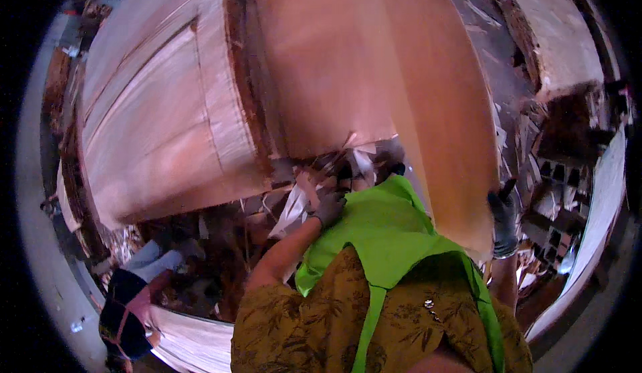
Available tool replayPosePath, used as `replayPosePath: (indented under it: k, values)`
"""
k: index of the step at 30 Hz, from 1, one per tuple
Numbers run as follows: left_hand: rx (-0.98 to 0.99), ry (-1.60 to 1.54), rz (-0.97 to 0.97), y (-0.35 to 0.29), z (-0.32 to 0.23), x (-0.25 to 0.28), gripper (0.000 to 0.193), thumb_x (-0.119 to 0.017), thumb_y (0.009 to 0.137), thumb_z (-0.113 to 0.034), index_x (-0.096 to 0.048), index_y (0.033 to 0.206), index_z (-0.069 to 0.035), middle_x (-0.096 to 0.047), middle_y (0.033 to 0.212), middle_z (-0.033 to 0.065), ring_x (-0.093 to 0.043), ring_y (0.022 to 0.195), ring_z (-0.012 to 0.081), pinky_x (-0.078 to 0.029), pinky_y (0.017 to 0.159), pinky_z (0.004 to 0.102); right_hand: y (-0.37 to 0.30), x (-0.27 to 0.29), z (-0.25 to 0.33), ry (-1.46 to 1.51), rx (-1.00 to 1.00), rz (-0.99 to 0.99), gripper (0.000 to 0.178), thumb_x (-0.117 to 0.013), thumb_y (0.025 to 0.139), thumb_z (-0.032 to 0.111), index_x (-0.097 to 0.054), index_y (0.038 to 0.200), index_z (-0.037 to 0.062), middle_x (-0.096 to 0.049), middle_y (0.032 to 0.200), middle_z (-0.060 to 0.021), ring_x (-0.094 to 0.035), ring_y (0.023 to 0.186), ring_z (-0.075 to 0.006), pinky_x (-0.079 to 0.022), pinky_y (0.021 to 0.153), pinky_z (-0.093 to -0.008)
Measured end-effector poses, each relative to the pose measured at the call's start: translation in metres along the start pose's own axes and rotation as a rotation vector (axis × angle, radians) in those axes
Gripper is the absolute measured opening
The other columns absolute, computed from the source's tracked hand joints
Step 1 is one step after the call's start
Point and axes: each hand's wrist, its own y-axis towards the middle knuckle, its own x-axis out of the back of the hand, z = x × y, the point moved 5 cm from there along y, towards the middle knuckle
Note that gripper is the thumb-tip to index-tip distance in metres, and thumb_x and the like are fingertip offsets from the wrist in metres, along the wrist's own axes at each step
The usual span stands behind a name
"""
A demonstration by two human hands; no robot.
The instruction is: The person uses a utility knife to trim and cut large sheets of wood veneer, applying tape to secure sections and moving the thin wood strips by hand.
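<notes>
Reddish veneer sheet lay spread ahead of both my hands, wide and thin, its near edge torn and splintered just above my left hand. That hand wore a grey glove, and its fingers were curled down among the scraps of pale veneer at the sheet's ragged edge; whether they had closed on a strip I could not tell. My right hand, in a dark glove, was at the sheet's right edge, fingers pointing up and lying against it, and how tightly they held it I could not tell either. Beyond my left fingers, a second stack of paler sheets sat beside the first. Below and to the left of them another person crouched low. My green vest hung between my arms.
</notes>
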Motion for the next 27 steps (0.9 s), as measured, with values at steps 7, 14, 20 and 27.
replayPosePath:
  k: [7, 14, 20, 27]
  values:
    - [0.181, -0.671, 0.295, 0.092, -0.172, -0.018, 0.054, -0.048, 0.093, -0.044, -0.04, 0.134, -0.01, -0.051, 0.121, 0.0104, -0.049, 0.108, 0.0213, -0.043, 0.086, 0.0343, -0.052, 0.109, -0.025, 0.205, 0.048, -0.348, 0.069, -0.054, 0.09, 0.007, -0.012, 0.144, -0.002, -0.051, 0.113, -0.0026, -0.047, 0.084, -0.0109, -0.043, 0.077, -0.0247]
    - [0.067, -1.22, 0.714, 0.183, -0.409, -0.142, 0.072, -0.031, 0.089, -0.067, -0.036, 0.138, -0.014, -0.047, 0.134, 0.0053, -0.048, 0.116, 0.0179, -0.041, 0.094, 0.0365, -0.066, 0.239, -0.033, 0.273, 0.205, -0.453, 0.029, -0.056, 0.091, 0.012, -0.051, 0.116, -0.0003, -0.057, 0.092, 0.0022, -0.049, 0.077, -0.0069, -0.043, 0.065, -0.0236]
    - [-0.345, -1.201, 0.682, 0.216, -0.6, -0.235, 0.051, -0.025, 0.101, -0.036, -0.027, 0.142, -0.005, -0.034, 0.143, 0.0064, -0.031, 0.131, 0.0199, -0.024, 0.111, 0.0328, -0.071, 0.412, -0.152, 0.184, 0.084, -0.714, 0.007, -0.059, 0.086, 0.007, -0.056, 0.081, 0.0033, -0.05, 0.077, 0.0047, -0.043, 0.072, -0.0073, -0.038, 0.063, -0.0233]
    - [-0.194, -1.091, 0.674, 0.289, -0.679, -0.306, 0.036, -0.062, 0.089, -0.024, -0.052, 0.118, -0.006, -0.058, 0.112, 0.0043, -0.056, 0.103, 0.019, -0.047, 0.09, 0.0332, -0.024, 0.533, -0.158, 0.402, 0.146, -0.784, 0.014, -0.066, 0.082, 0.012, -0.065, 0.088, -0.0002, -0.058, 0.078, 0.0044, -0.048, 0.072, -0.0065, -0.044, 0.064, -0.0251]
